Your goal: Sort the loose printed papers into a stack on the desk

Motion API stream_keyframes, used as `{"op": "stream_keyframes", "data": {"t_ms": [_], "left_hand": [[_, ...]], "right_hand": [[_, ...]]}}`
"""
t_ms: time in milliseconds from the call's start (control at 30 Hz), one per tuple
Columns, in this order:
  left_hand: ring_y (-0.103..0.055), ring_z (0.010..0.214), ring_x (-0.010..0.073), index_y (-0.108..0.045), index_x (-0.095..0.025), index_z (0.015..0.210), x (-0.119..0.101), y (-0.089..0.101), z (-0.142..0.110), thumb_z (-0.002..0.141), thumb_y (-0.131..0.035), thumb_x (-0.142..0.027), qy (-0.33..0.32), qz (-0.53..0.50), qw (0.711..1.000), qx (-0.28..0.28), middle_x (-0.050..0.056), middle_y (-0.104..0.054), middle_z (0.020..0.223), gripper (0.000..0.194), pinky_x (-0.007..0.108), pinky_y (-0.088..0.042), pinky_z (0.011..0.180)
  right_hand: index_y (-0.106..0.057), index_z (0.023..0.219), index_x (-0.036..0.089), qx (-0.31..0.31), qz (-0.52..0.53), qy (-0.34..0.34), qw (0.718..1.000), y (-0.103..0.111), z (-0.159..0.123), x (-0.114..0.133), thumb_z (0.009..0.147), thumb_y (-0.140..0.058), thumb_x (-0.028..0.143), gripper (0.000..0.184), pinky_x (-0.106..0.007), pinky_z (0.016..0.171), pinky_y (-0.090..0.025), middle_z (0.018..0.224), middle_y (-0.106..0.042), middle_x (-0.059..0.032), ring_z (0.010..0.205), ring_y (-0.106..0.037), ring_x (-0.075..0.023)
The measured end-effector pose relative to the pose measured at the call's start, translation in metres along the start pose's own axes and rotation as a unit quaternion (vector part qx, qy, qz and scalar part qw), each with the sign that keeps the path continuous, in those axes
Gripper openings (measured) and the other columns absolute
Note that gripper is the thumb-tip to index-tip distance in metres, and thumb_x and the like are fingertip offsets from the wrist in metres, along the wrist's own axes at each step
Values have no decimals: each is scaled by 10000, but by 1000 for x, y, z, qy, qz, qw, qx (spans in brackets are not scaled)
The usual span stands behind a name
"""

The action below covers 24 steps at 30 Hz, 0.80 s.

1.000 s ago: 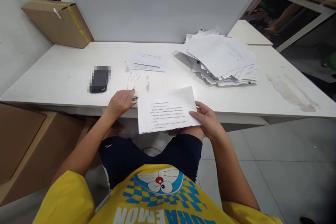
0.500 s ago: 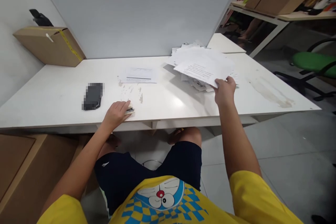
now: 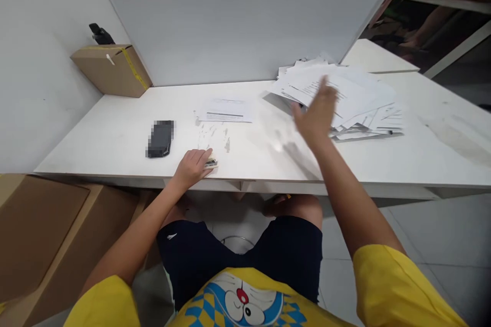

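Observation:
My left hand is closed around a small stapler at the front edge of the white desk; its fingers cover most of it. My right hand, slightly blurred, is raised with thumb and fingers apart and nothing between them. It is in front of the left part of a messy heap of printed papers and hides some of it. A separate printed sheet or thin stack lies flat toward the middle of the desk.
A dark, pixelated object lies left on the desk. A cardboard box leans in the back left corner. A grey partition rises along the back. More cardboard stands below the desk at left.
My right hand has let go of the top sheet, which now lies on the heap, and has opened and moved inward. My left hand keeps the stapler. The view has swung left.

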State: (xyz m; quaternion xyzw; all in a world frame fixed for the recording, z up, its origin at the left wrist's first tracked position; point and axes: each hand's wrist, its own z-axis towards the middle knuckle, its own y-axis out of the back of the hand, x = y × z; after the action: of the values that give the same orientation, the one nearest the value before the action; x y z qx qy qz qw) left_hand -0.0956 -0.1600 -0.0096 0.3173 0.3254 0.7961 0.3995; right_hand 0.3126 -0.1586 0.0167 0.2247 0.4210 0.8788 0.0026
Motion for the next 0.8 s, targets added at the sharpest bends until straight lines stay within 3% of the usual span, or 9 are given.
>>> {"op": "stream_keyframes", "data": {"t_ms": [67,133,233,367,500,600,800], "left_hand": [[-657,863,276,-447,-146,1394,0,0,-1,940,-595,-364,3,3,1000,3,148,-689,983,525,387,-504,740],[-655,856,277,-448,-139,1387,0,1,-1,938,-596,-366,3,12,1000,0,149,-690,975,525,386,-504,735],[-653,847,274,-457,-130,1377,-1,2,-2,942,-579,-351,13,17,1000,-7,151,-691,971,504,387,-502,737],[-653,834,268,-472,-133,1361,-3,2,-3,951,-557,-353,22,21,1000,-4,150,-691,969,473,384,-497,729],[-648,826,266,-471,-112,1348,-5,3,-1,952,-561,-356,12,32,999,-23,150,-692,953,473,379,-493,724],[-643,828,267,-469,-109,1351,-5,2,0,950,-564,-356,13,34,999,-24,152,-693,959,480,376,-488,719],[-634,833,277,-492,-119,1341,-6,1,-1,943,-569,-382,37,24,999,-4,153,-688,962,483,383,-475,705]], "right_hand": [[-191,1574,79,107,24,78,991,-37,4,34,912,-486,618,903,-605,1165,-297,1575,-309,-285,1485,-278,-423],[-222,1578,91,231,44,139,962,-70,12,58,889,-520,635,927,-555,1200,-273,1620,-279,-238,1509,-252,-394],[-242,1586,122,334,51,184,923,-97,22,71,895,-526,621,898,-515,1231,-209,1652,-244,-181,1527,-234,-354],[-332,1555,108,291,39,220,930,-98,18,66,929,-511,552,789,-466,1128,-344,1540,-455,-199,1407,-432,-357],[-614,1336,175,228,9,258,939,-90,9,65,984,-418,496,516,-443,934,-400,1286,-684,-138,1160,-568,-352],[-715,1125,203,208,-13,273,939,-87,6,66,1011,-360,448,445,-413,843,-376,1189,-723,-97,1046,-564,-326],[-713,1067,190,193,-29,301,933,-83,5,65,1017,-365,371,395,-379,788,-357,1101,-728,-97,935,-545,-286]]}}
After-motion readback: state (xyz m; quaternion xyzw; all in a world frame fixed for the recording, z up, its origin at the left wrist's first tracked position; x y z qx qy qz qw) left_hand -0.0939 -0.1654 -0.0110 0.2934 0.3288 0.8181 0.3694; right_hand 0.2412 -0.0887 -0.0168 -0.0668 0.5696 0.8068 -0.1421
